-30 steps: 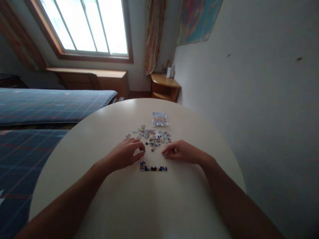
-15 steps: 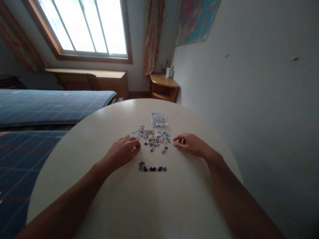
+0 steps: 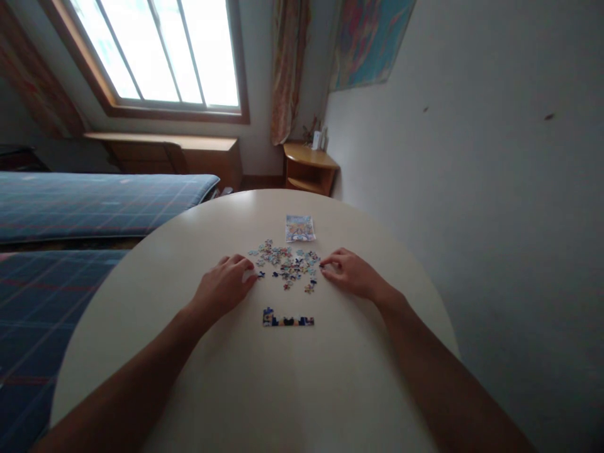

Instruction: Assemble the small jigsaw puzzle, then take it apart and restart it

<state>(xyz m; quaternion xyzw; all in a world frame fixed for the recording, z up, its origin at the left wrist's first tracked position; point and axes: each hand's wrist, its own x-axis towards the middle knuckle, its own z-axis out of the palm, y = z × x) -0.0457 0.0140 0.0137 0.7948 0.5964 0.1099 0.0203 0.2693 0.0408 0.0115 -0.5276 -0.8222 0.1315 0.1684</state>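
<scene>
Loose jigsaw puzzle pieces [image 3: 287, 267] lie scattered in the middle of a round cream table [image 3: 283, 390]. My left hand [image 3: 226, 280] rests at their left side, fingers curled, with thumb and forefinger at a dark blue puzzle piece [image 3: 261, 275]. On the right edge of the scatter, my right hand [image 3: 352, 272] has its fingertips drawn together on a small dark piece [image 3: 322, 265], mostly hidden by them. Nearer to me lies a joined strip of puzzle [image 3: 289, 321], with a taller part at its left end. Beyond the pieces is a printed picture sheet [image 3: 300, 228].
A bed with a blue plaid mattress [image 3: 94, 201] stands left of the table. The white wall [image 3: 472, 189] runs along the right. Behind are a wooden desk [image 3: 207, 143], a corner shelf [image 3: 309, 154] and a bright window [image 3: 160, 50].
My left hand has shifted slightly left, and a dark blue piece now shows at its fingertips. My right hand has moved left and slightly up to the edge of the scattered pieces.
</scene>
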